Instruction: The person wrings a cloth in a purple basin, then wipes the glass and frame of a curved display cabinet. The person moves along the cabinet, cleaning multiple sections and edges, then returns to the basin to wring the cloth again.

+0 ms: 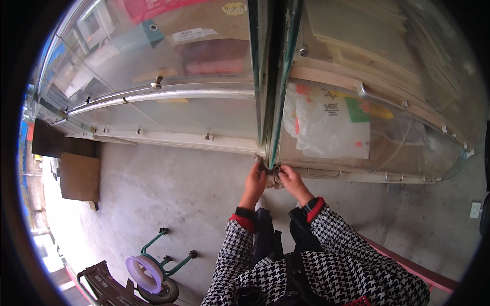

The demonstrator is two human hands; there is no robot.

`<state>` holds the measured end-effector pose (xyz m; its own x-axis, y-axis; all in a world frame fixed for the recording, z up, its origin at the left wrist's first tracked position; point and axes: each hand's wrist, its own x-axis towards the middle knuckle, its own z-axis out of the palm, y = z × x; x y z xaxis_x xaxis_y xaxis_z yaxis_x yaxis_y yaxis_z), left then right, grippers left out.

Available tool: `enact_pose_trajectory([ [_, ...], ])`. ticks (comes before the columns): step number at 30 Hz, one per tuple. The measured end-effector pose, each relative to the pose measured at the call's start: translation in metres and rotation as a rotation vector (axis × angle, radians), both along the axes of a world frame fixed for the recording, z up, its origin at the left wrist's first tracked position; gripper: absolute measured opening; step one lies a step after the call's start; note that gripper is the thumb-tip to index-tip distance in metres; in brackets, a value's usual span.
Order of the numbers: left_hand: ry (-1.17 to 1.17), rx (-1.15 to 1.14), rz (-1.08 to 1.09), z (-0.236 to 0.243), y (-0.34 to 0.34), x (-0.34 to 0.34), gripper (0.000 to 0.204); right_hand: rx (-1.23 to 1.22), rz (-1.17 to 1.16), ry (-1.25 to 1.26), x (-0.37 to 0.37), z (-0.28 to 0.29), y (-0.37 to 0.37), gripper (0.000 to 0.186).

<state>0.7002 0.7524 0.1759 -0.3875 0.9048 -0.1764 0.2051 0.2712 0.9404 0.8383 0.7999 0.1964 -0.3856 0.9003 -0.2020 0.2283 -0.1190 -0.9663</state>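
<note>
Both my hands are closed on a crumpled greyish-brown rag (274, 180), my left hand (253, 186) at its left side and my right hand (296, 183) at its right. The rag lies against the lower end of an upright glass panel (284, 97), whose greenish edge stands between two glass-fronted cabinets. Part of the rag is hidden by my fingers. To the left, the cabinet (214, 92) has small metal knobs; to the right, the other cabinet (367, 81) has metal handles and holds white plastic bags (326, 122).
A green-legged wheeled stand (167, 260) with a lilac ring (144, 270) is on the concrete floor (153, 188) at lower left. Farther left stand a brown box (80, 177) and a folded dark metal frame (104, 285). A reddish bar (408, 265) runs behind my right arm.
</note>
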Motion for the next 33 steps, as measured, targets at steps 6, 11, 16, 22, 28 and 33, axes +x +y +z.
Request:
enact_pose_trajectory([
  [6, 0.433, -0.052, -0.062, -0.016, 0.003, 0.023, 0.046, 0.542, 0.288, -0.419, -0.012, -0.003, -0.005, 0.029],
  [11, 0.505, -0.045, -0.198, -0.002, -0.014, 0.002, 0.034, 0.169, 0.615, -0.573, -0.005, -0.016, -0.027, 0.015],
  [16, 0.006, -0.264, -0.262, 0.034, -0.032, -0.024, 0.03, -0.055, 0.347, -0.26, 0.003, -0.015, -0.051, 0.033],
  [22, -0.988, 0.032, 0.062, 0.092, -0.004, -0.04, 0.029, -0.563, 0.42, -0.147, -0.008, 0.017, -0.031, 0.033],
  [28, -0.954, 0.377, -0.072, 0.157, 0.028, -0.039, 0.03, -0.249, 0.306, 0.098, -0.022, 0.094, -0.017, 0.021],
  [33, -0.365, 0.247, -0.088, 0.125, 0.06, -0.008, 0.04, -0.118, 0.289, 0.081, -0.014, 0.103, -0.002, 0.026],
])
